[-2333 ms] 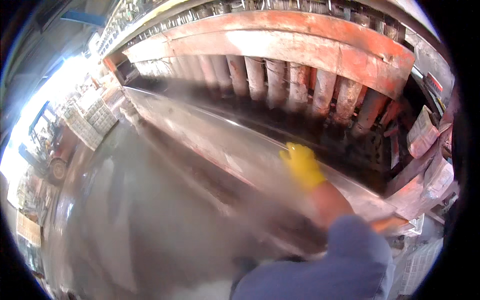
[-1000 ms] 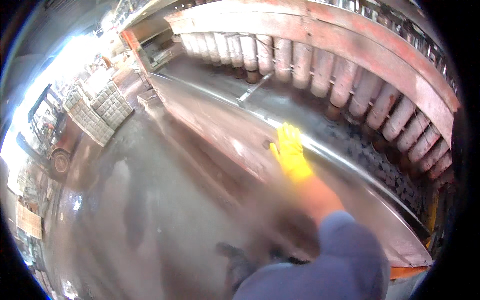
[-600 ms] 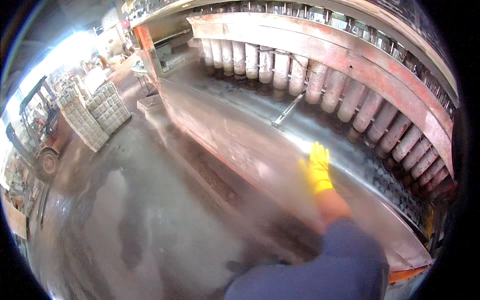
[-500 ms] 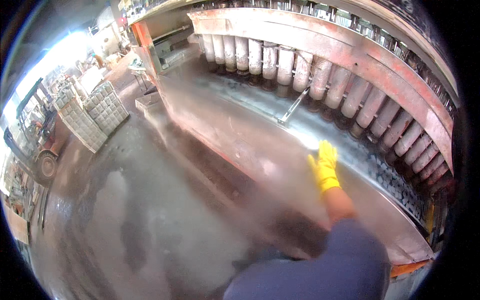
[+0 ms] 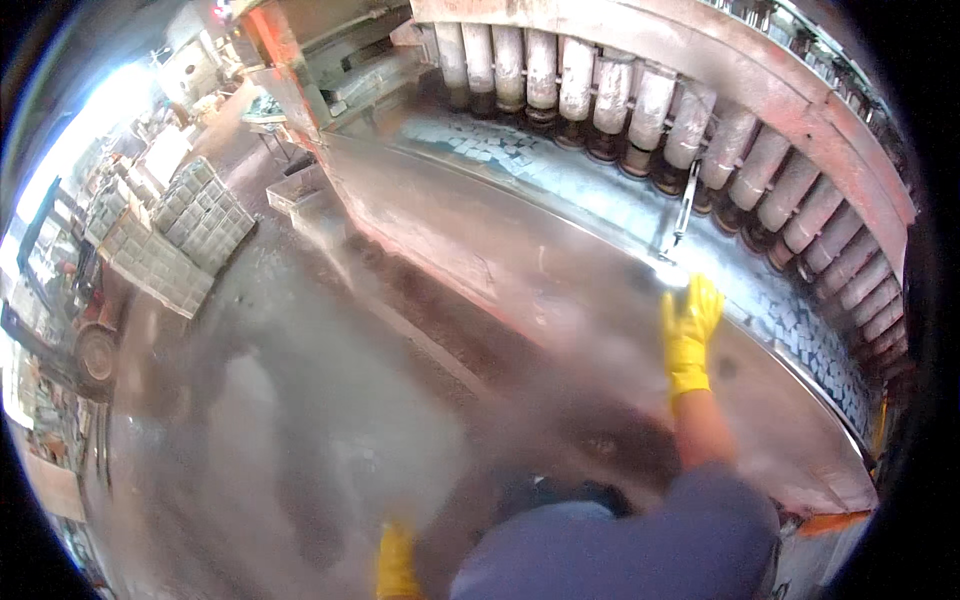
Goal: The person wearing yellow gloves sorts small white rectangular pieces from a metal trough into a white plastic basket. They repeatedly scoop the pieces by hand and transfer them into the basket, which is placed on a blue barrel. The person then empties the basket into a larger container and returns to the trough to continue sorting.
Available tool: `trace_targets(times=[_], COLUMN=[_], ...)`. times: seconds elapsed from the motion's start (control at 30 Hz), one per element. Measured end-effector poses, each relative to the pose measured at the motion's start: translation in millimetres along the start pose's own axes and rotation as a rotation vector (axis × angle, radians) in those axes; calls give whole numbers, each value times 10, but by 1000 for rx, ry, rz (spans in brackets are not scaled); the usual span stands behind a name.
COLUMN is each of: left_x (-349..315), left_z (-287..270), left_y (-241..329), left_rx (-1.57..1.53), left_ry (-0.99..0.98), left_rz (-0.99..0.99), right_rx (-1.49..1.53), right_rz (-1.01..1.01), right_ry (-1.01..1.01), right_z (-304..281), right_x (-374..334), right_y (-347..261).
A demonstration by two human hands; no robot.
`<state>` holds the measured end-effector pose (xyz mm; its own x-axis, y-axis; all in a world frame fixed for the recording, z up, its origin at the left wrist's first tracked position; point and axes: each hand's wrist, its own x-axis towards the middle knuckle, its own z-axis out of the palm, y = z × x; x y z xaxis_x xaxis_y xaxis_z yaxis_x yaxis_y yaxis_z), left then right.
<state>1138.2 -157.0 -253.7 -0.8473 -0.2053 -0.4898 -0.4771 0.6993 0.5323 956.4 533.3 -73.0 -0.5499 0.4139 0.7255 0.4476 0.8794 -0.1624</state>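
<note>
My right hand [image 5: 692, 322], in a yellow rubber glove, reaches out to the top edge of the long metal side panel [image 5: 520, 270] of a large machine. Its fingers are stretched out and apart, and nothing shows in them. Just past the fingertips lies a bright white glare, beside a thin metal bar [image 5: 684, 210] that slants up toward the cylinders. Low in the picture, my left hand [image 5: 397, 562], also in a yellow glove, hangs over the floor; motion blur hides its fingers. Behind the panel runs a wet bed with a pale, broken-piece pattern [image 5: 490, 145].
A row of upright cylinders [image 5: 577, 80] hangs over the bed beneath a reddish, worn beam [image 5: 640, 30]. To the left, stacks of pale blocks [image 5: 200, 215] stand on the wet floor [image 5: 250, 430], with a forklift [image 5: 95, 350] beside them. A box-like trough [image 5: 295, 190] sits near the machine's far end.
The view has shifted, so the machine sits further right. My left glove has come into view at the bottom. My right hand stays by the panel edge, now nearer the bar and glare.
</note>
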Motion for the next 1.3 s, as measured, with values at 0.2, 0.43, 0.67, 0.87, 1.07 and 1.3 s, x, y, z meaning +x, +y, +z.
trace_targets(times=[0.2, 0.43, 0.67, 0.87, 1.07, 1.3], left_x=[-255, 995, 2767, 4384, 6125, 7890], left_z=[-641, -1130, -1845, -2762, -3832, -3713], left_y=[268, 558, 932, 1148, 1499, 4440], left_rx=[15, 24, 66, 161, 310, 483], left_ry=[-149, -115, -132, -151, -75, 95], left_rz=[-374, -440, -320, -203, 66, 847], right_rx=[215, 115, 290, 270, 23, 33], right_rz=[-156, -128, -112, 61, 141, 119], right_ry=[-220, -699, -892, -977, -1145, -1035], right_z=[1066, 2156, 2499, 2415, 2354, 2568], right_x=[772, 1820, 2377, 2591, 2869, 2776], right_y=[-1689, -3530, -4118, -4161, -4477, -4348])
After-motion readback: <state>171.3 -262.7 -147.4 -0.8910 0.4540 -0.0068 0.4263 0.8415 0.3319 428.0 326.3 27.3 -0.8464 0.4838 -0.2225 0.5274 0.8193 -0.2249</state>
